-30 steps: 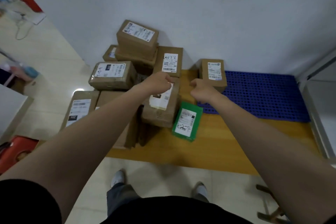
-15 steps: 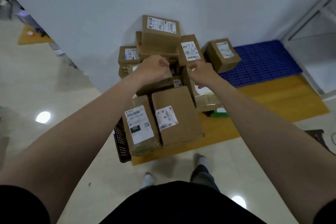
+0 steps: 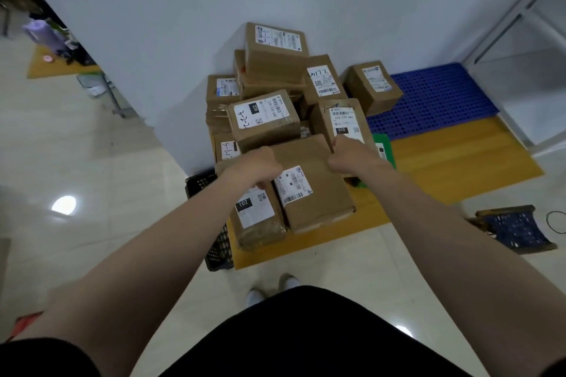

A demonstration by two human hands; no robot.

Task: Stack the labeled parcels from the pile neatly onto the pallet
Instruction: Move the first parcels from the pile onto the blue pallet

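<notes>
Glossy pale tiled floor under a white wall, with an orange wooden board laid along its foot. On the board, a heap of labeled cardboard parcels. At 2 o'clock from the heap, a blue perforated pallet, bearing just one labeled box on its 9 o'clock edge.

Half a second ago, both fists up in the middle of the heap, close together. Now dropped toward 6 o'clock and spread wider, onto the flat brown parcel lying on the near slope. Over its 9 o'clock edge, the left hand curled, just above the parcel marked 102. At its 1 o'clock corner, the right hand curled, touching the foot of the parcel marked 070. Clamped on that flat parcel, by the look of it, one hand per side and well apart. Fingertips tucked out of sight, so depth of grip not to be told. Not yet lifted, to judge by its lie: resting beside the 102 parcel, far edge butting the parcel marked 220.

For the task: next parcel chosen, pickup begun, carry not. Nearly the whole heap left to shift. Next, probably a lift clear of the 220 parcel, then a swing toward 2 o'clock to set down beside the lone box. Worth watching: the 220 and 070 parcels, liable to slide with their support gone.
</notes>
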